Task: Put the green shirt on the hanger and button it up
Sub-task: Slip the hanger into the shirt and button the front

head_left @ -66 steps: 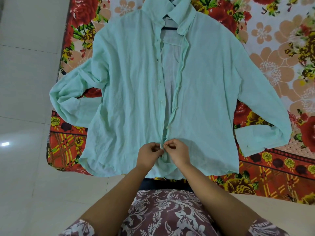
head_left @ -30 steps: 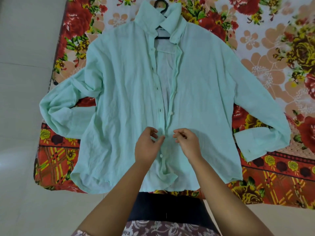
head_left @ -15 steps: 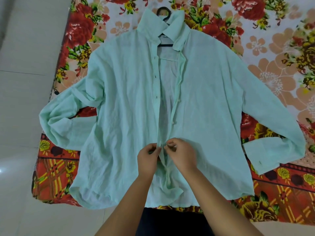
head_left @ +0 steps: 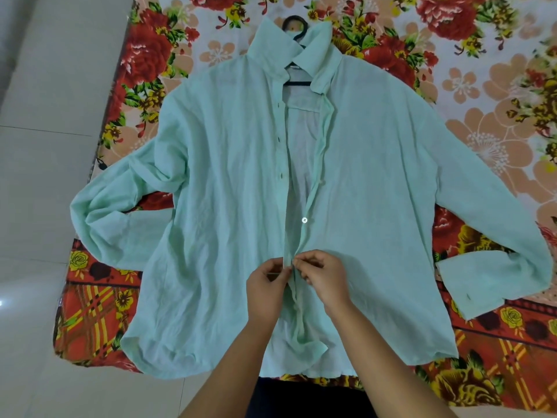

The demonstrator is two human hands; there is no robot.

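Shirt: the green shirt (head_left: 229, 206) lies flat, front up, on a floral cloth (head_left: 497, 122), collar at the far end, hem nearest the person.
Hanger: a dark hanger (head_left: 297, 24) sits inside the shirt; its hook shows above the collar and a short stretch of its bar shows in the neck opening.
Sleeves: both spread outward; the left one folds back on itself at the cuff, the right one ends in a cuff near the cloth's patterned border.
Front opening: the 2 front edges stand apart from the collar down to about mid-chest, then close together at the hands. 1 white button (head_left: 304, 220) shows on the right edge just above the hands.
Left hand: the left hand (head_left: 266, 289) pinches the left front edge between thumb and fingers, closed on the fabric.
Right hand: the right hand (head_left: 324, 277) pinches the right front edge, fingertips touching those of the left hand at the placket.
Button at the pinch: hidden by the fingers; whether it is through the hole cannot be told.
Surroundings: pale tiled floor (head_left: 45, 176) lies left of the cloth.
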